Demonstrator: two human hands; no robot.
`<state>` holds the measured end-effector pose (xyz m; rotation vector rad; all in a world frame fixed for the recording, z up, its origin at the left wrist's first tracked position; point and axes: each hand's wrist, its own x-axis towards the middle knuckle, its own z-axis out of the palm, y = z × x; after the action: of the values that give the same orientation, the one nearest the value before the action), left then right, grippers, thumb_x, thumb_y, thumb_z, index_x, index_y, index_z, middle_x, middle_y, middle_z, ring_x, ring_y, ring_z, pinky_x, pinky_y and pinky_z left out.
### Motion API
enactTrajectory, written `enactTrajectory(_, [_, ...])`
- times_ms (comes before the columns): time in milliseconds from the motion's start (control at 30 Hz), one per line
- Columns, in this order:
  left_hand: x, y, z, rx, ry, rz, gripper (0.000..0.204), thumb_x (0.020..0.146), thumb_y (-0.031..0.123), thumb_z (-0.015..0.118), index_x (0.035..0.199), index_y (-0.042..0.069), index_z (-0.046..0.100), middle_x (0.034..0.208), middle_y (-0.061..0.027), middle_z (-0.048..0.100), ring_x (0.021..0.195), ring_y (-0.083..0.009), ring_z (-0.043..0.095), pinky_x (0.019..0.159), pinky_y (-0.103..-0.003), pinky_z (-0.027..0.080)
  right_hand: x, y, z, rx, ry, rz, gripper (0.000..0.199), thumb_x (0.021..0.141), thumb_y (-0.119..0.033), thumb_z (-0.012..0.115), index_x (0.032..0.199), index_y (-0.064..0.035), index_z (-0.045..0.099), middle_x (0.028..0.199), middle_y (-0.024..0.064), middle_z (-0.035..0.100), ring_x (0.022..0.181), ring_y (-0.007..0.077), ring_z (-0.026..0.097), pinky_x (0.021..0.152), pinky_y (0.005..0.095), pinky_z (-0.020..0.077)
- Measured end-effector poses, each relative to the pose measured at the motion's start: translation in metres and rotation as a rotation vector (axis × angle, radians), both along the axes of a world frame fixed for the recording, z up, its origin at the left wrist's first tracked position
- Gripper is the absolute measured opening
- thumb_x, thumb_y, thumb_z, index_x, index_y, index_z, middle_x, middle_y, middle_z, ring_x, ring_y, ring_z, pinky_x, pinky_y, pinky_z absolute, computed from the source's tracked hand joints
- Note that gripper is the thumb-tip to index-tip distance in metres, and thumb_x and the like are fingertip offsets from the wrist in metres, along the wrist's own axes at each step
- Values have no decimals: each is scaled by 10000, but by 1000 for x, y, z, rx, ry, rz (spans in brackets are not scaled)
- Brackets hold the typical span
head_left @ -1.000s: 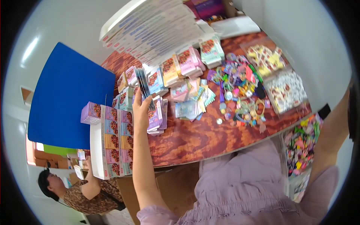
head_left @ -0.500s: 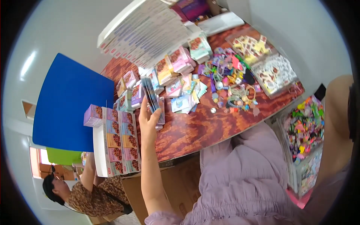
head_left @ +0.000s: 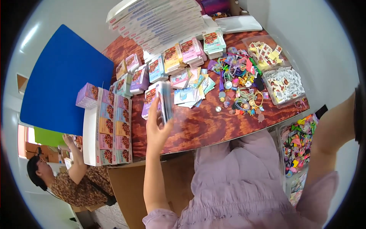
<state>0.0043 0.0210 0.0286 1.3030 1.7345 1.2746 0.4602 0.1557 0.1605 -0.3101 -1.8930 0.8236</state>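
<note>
My left hand [head_left: 157, 131] is closed around a small stack of thin flat packs [head_left: 165, 101], held upright on edge above the near part of the table; motion blurs it. Just behind the hand stands a pile of purple printed packs [head_left: 150, 101]. A loose heap of pastel cards [head_left: 185, 95] lies to its right. My right forearm [head_left: 331, 141] rises at the right edge with a dark band [head_left: 359, 114] at the wrist; the hand itself is outside the picture.
Stacked white trays [head_left: 156, 23] stand at the back, before them rows of coloured packs [head_left: 173, 57]. Trinkets [head_left: 244, 84] and tubs of cutouts [head_left: 284, 86] lie right. A filled display box [head_left: 110, 129] and blue panel [head_left: 68, 80] stand left, near another person [head_left: 76, 179].
The view has shifted. My left hand, still gripping the stack, has moved right and a little lower, and the stack has turned more upright. My right forearm shows more fully.
</note>
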Motion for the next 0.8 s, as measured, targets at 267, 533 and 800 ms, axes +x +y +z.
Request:
enactTrajectory(267, [11,-38,-78,-237,723,194,868,731,109,712,1492,0,308,1489,-308,343,1289,-495,438,1046,-504,415,-152,-43,-145,-856,66,-41,189,998,-170,548,926,-7,609,885,83,631,772,142,610,709,278,497])
enactTrajectory(533, [25,-26,-93,-200,720,301,841,770,221,818,1450,-3,377,1518,-304,321,1339,-483,403,1076,-486,387,-183,-60,-182,-763,-320,133,83,932,-56,596,959,4,648,849,54,645,770,116,610,675,286,475])
enactTrajectory(800, [30,-48,-75,-86,674,377,825,746,22,765,1478,53,386,1597,-206,234,1455,-393,259,1164,-478,266,-194,-75,-183,-595,-428,171,106,914,-128,628,930,-23,624,861,115,624,795,276,620,700,371,478])
